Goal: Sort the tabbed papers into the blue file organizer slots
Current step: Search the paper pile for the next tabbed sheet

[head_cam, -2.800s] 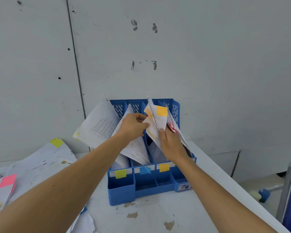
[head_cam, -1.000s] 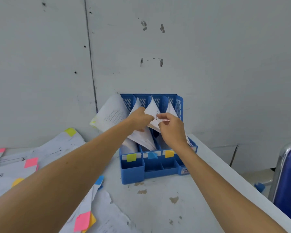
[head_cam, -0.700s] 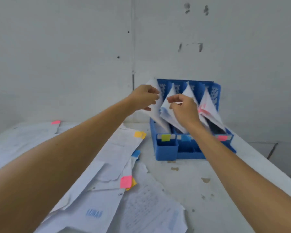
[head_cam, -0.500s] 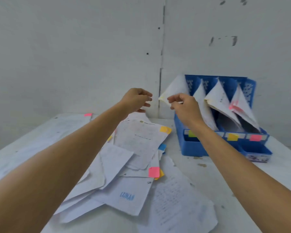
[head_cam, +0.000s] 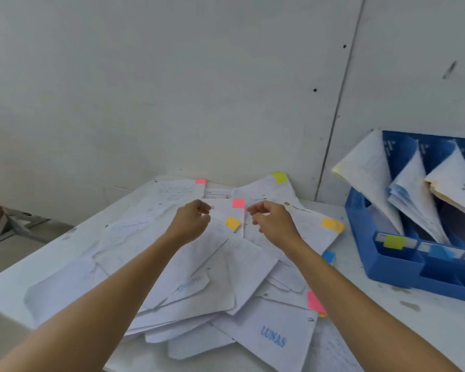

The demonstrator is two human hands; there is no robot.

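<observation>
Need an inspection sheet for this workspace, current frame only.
Surface: white table, with scuffed spots near the organizer.
Job's things: loose papers piled mid-table, with pink, yellow, orange and blue tabs. Blue organizer at right; the slots in view hold sheets. Front labels are yellow, blue and orange.
Clutter: nothing seen.
Grippers: left hand and right hand are over the pile, fingers loosely curled, gripping nothing visible.
Cables: nothing seen.
Surroundings: grey wall with a seam and small holes. Metal frame beyond the table's left edge.
</observation>
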